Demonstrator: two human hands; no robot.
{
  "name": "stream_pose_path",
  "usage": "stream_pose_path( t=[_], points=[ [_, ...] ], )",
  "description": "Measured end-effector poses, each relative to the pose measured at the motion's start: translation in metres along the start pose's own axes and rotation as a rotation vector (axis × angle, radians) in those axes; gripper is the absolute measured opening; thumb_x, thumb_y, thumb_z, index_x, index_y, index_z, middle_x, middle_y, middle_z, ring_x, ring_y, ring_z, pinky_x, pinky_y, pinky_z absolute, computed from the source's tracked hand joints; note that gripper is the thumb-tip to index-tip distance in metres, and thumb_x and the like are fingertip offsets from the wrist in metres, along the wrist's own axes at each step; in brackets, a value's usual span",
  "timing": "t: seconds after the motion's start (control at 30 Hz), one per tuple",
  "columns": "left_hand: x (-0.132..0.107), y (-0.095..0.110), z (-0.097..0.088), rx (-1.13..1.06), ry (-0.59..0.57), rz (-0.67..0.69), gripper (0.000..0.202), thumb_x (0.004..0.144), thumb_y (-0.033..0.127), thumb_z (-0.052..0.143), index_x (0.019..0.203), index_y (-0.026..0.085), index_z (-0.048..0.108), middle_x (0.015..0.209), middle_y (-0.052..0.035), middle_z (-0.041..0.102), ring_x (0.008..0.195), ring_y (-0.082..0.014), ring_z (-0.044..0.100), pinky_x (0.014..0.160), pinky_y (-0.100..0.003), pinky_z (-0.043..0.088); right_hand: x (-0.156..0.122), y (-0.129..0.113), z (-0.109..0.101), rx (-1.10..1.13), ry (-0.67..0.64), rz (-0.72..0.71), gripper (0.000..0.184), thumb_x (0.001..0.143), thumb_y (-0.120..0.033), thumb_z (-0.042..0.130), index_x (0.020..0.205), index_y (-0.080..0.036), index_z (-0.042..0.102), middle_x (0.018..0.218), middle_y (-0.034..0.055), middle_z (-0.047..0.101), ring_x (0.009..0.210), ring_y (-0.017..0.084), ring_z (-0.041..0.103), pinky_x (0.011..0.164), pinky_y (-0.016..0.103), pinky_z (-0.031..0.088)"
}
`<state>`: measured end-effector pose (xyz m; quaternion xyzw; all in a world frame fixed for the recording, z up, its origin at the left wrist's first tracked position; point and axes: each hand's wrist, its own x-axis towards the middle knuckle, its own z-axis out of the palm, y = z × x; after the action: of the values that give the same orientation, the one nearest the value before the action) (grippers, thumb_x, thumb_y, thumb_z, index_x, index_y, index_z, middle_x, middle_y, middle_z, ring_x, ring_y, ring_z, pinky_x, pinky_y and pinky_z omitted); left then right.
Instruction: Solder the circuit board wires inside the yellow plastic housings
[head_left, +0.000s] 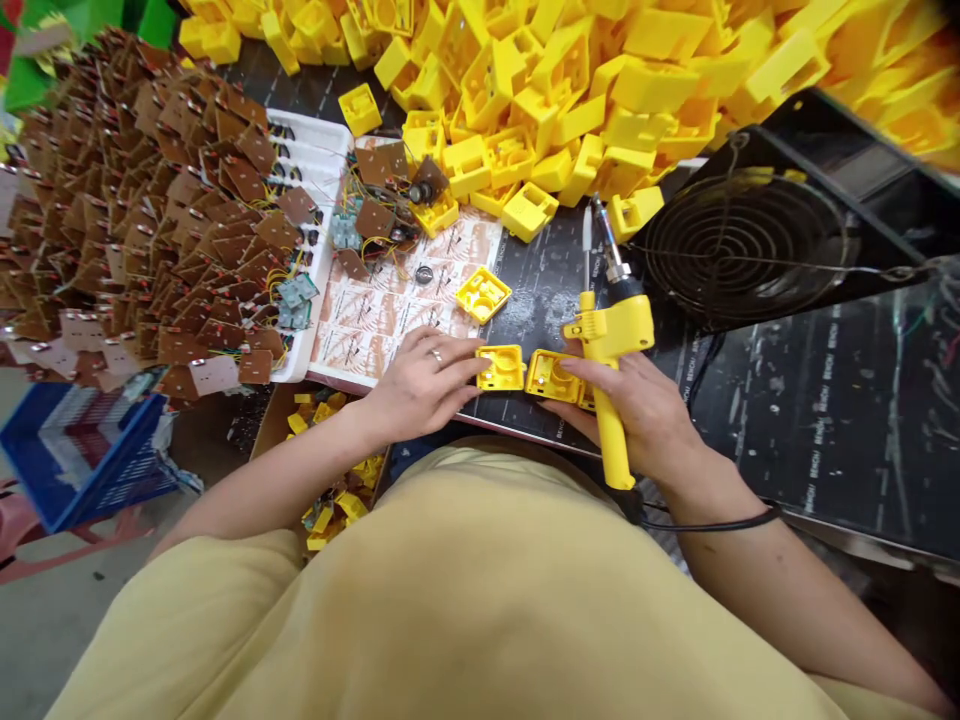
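My left hand (424, 382) lies on the bench edge, its fingers touching a small yellow plastic housing (501, 367). My right hand (637, 410) is wrapped round the handle of a yellow soldering gun (611, 335) whose tip points away from me, and its fingers also press on a second yellow housing (553, 376) beside the first. A third open housing (483, 294) lies a little further back on the bench.
A big heap of yellow housings (570, 80) fills the back. Brown circuit boards (150, 220) with wires pile up at left beside a white tray (319, 165). A black fan (739, 250) stands at right. A blue crate (75, 450) sits low at left.
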<state>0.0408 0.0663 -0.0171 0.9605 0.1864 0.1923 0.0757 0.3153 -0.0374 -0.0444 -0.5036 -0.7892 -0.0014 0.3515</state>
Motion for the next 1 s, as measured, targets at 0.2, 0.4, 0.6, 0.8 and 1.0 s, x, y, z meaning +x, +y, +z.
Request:
stream_pose_path(
  t=[0.2,0.4,0.6,0.8,1.0],
  points=[
    [0.044,-0.015,0.0,0.006,-0.045,-0.174,0.063,0.096,0.056,0.052,0.145,0.017,0.055,0.15,-0.015,0.057,0.138,-0.0284,0.054,0.113,-0.044,0.041,0.0,0.002,-0.007,0.018,-0.011,0.006,0.075,0.085,-0.028,0.079,0.148,-0.03,0.04,0.122,0.0103,0.07,0.107,0.029,0.07,0.083,0.044,0.06],
    [0.073,-0.034,-0.013,0.146,-0.417,-0.284,0.047,0.099,0.037,0.051,0.143,0.024,0.059,0.143,-0.0106,0.063,0.13,-0.0308,0.058,0.105,-0.046,0.047,0.002,0.0,-0.01,0.015,0.01,-0.027,0.081,0.083,-0.021,0.08,0.152,-0.029,0.039,0.112,0.0122,0.072,0.095,0.03,0.073,0.074,0.043,0.063],
    [0.038,0.001,-0.034,0.392,-0.579,-0.539,0.069,0.098,0.072,0.038,0.144,0.025,0.059,0.105,-0.0137,0.075,0.099,-0.0337,0.071,0.067,-0.037,0.049,0.003,0.0,-0.008,0.011,0.028,-0.007,0.083,0.083,-0.021,0.079,0.153,-0.033,0.036,0.109,0.0119,0.073,0.089,0.031,0.074,0.067,0.042,0.064],
    [0.031,0.019,-0.025,0.257,-0.609,-0.521,0.066,0.106,0.056,0.033,0.156,0.013,0.041,0.105,-0.0131,0.076,0.094,-0.0261,0.073,0.069,-0.032,0.05,0.002,0.001,-0.008,-0.003,0.002,-0.001,0.083,0.081,-0.022,0.082,0.152,-0.031,0.039,0.107,0.0112,0.073,0.093,0.031,0.073,0.074,0.043,0.064],
    [0.032,-0.047,-0.052,0.484,-0.292,-0.497,0.035,0.098,0.019,0.044,0.128,0.017,0.063,0.109,-0.0142,0.071,0.103,-0.0291,0.066,0.079,-0.039,0.048,-0.006,0.002,-0.018,-0.103,0.078,0.031,0.059,0.085,-0.029,0.079,0.137,-0.028,0.053,0.105,0.0074,0.075,0.091,0.026,0.074,0.08,0.038,0.062]
  ],
)
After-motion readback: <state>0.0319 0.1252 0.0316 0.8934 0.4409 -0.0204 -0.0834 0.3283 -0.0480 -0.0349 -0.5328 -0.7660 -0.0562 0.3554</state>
